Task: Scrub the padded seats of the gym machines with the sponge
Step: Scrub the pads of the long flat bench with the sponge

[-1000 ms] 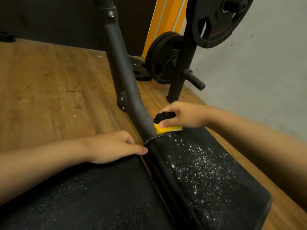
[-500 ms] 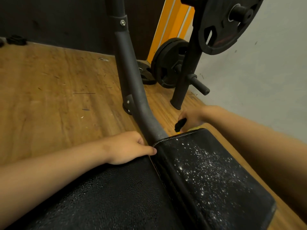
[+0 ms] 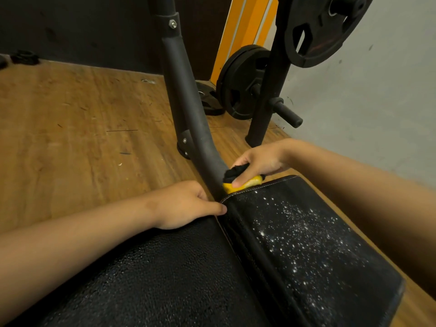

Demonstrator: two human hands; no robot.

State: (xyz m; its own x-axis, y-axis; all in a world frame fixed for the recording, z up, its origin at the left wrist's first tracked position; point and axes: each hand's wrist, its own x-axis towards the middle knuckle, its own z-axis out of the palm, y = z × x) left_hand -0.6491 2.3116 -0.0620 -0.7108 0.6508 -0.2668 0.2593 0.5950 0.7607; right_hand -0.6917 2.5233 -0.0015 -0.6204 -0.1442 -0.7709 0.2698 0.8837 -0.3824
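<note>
Two black padded seat sections fill the lower view: a wet left pad (image 3: pixel 165 279) and a right pad (image 3: pixel 306 244) speckled with white foam. My right hand (image 3: pixel 262 161) grips a yellow sponge with a black scouring side (image 3: pixel 245 182) and holds it against the far top edge of the right pad, beside the frame tube. My left hand (image 3: pixel 186 206) rests on the far end of the left pad, its thumb pointing at the seam between the two pads.
A dark curved frame tube (image 3: pixel 188 102) rises from between the pads. Behind it stands a black upright with weight plates (image 3: pixel 245 83) and a large plate (image 3: pixel 323 27) up top. Wooden floor lies to the left, a grey wall to the right.
My right hand dropped behind the pad's far edge half a second ago with the sponge mostly hidden; it has come back up, and the yellow sponge shows on the edge again. My left hand stayed put.
</note>
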